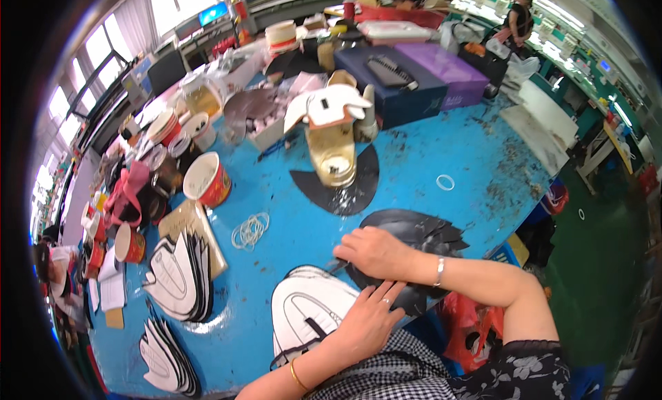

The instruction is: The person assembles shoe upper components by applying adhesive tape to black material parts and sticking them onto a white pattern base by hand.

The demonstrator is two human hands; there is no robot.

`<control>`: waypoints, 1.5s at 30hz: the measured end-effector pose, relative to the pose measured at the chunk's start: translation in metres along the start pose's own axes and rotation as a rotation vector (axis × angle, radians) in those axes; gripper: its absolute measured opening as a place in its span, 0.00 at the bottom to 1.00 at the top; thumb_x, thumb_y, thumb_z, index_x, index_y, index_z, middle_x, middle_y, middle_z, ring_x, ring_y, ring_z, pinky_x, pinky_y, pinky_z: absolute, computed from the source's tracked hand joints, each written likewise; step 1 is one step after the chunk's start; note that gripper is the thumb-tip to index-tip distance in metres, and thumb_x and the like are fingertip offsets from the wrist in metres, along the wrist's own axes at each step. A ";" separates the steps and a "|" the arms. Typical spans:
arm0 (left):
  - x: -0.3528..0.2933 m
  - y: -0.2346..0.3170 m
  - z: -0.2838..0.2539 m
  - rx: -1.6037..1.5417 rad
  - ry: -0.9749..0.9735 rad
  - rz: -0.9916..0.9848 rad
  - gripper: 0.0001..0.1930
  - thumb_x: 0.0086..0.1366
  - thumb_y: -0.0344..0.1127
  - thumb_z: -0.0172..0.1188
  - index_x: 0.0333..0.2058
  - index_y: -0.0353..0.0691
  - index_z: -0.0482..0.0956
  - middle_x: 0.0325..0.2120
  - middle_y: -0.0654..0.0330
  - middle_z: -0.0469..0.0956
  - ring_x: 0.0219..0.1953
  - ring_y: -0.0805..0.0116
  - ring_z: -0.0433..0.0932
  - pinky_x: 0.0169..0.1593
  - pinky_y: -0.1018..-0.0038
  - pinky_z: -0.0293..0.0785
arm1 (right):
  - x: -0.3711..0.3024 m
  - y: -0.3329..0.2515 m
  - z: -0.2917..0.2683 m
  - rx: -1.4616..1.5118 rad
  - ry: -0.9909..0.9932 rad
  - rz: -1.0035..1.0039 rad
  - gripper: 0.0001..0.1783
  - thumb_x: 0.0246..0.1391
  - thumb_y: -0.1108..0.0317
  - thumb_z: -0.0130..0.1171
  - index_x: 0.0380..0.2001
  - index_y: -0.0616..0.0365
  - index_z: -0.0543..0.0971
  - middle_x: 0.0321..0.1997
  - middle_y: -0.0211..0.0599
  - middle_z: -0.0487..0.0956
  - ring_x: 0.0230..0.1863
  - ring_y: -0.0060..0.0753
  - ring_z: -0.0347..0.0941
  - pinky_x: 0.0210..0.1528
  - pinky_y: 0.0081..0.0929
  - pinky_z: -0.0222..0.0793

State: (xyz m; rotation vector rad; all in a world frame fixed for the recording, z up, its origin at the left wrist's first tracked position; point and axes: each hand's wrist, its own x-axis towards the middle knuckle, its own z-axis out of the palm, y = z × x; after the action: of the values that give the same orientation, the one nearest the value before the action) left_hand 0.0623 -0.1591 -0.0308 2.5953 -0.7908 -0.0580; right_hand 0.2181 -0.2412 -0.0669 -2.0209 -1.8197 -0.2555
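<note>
A stack of white shoe-upper pieces (293, 303) with black edging lies at the table's front edge, before my body. My left hand (365, 321), wearing a ring, reaches over its right side with the fingers stretched out. Just beyond it, my right hand (376, 254) is closed, its fingertips near the far right edge of the white pieces. A thin dark thing shows by those fingertips, too little of it to name. Beneath and beyond the right hand are overlapping black pieces (414, 224). More black material lies partly hidden below the right wrist.
Two stacks of white upper pieces (172, 279) (162, 358) lie left. A glue-stained pot (332, 155) stands on a black sheet (355, 200). Pale elastic loops (249, 231), a red paper tub (215, 186), a dark blue box (389, 90) and a purple box (445, 72) share the blue table (407, 162).
</note>
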 end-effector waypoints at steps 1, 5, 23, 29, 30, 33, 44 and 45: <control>0.002 0.001 0.003 0.015 0.028 0.018 0.08 0.55 0.32 0.60 0.34 0.37 0.79 0.62 0.41 0.61 0.64 0.46 0.62 0.59 0.58 0.63 | 0.001 0.007 0.000 -0.079 0.055 0.049 0.07 0.52 0.69 0.51 0.35 0.55 0.72 0.30 0.37 0.74 0.33 0.40 0.74 0.33 0.36 0.69; 0.004 0.006 0.005 0.047 0.078 0.058 0.07 0.57 0.33 0.60 0.34 0.39 0.79 0.61 0.43 0.63 0.62 0.47 0.64 0.57 0.57 0.65 | 0.009 0.025 -0.002 -0.056 0.141 0.272 0.08 0.50 0.71 0.54 0.36 0.56 0.73 0.31 0.42 0.77 0.34 0.47 0.77 0.34 0.43 0.72; -0.134 0.052 -0.014 -0.723 0.348 -0.109 0.06 0.56 0.29 0.68 0.33 0.39 0.84 0.25 0.61 0.82 0.22 0.66 0.78 0.26 0.74 0.73 | -0.003 -0.158 -0.013 -0.074 -0.235 0.029 0.31 0.45 0.64 0.62 0.52 0.71 0.72 0.63 0.61 0.68 0.20 0.33 0.75 0.20 0.28 0.71; -0.170 0.050 -0.010 -0.818 0.412 -0.309 0.06 0.57 0.28 0.67 0.34 0.39 0.83 0.24 0.61 0.80 0.20 0.69 0.75 0.23 0.76 0.69 | 0.014 -0.162 -0.004 -0.243 -0.306 -0.014 0.28 0.46 0.62 0.64 0.47 0.72 0.75 0.52 0.56 0.75 0.18 0.28 0.72 0.20 0.25 0.70; -0.175 0.049 -0.014 -0.803 0.407 -0.349 0.05 0.56 0.27 0.67 0.33 0.39 0.83 0.24 0.61 0.80 0.20 0.69 0.74 0.22 0.77 0.67 | 0.014 -0.163 -0.003 -0.241 -0.313 -0.018 0.28 0.46 0.62 0.64 0.47 0.72 0.75 0.52 0.56 0.75 0.18 0.28 0.72 0.20 0.25 0.70; -0.185 0.049 -0.023 -0.761 0.491 -0.384 0.05 0.56 0.25 0.67 0.33 0.38 0.84 0.24 0.60 0.81 0.20 0.69 0.74 0.22 0.77 0.65 | 0.009 -0.162 0.001 -0.219 -0.151 -0.016 0.19 0.50 0.67 0.59 0.43 0.72 0.75 0.47 0.53 0.78 0.18 0.27 0.73 0.19 0.23 0.69; -0.257 0.020 -0.047 -0.832 1.245 -0.711 0.06 0.68 0.23 0.50 0.33 0.32 0.77 0.17 0.62 0.72 0.15 0.83 0.61 0.19 0.85 0.52 | -0.013 -0.096 -0.038 0.977 0.475 1.008 0.15 0.61 0.61 0.58 0.42 0.63 0.78 0.31 0.31 0.79 0.31 0.17 0.73 0.33 0.22 0.70; -0.261 0.027 -0.057 -0.818 1.173 -0.728 0.04 0.67 0.24 0.51 0.38 0.34 0.75 0.18 0.61 0.74 0.16 0.83 0.63 0.20 0.87 0.54 | -0.027 -0.081 -0.047 1.027 0.535 1.040 0.13 0.61 0.62 0.58 0.39 0.62 0.78 0.31 0.29 0.78 0.31 0.16 0.71 0.33 0.19 0.68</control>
State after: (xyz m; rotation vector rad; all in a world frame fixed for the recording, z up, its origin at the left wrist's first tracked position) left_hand -0.1618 -0.0164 0.0104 1.5453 0.5170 0.6938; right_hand 0.1413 -0.2797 -0.0211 -1.5826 -0.2641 0.3539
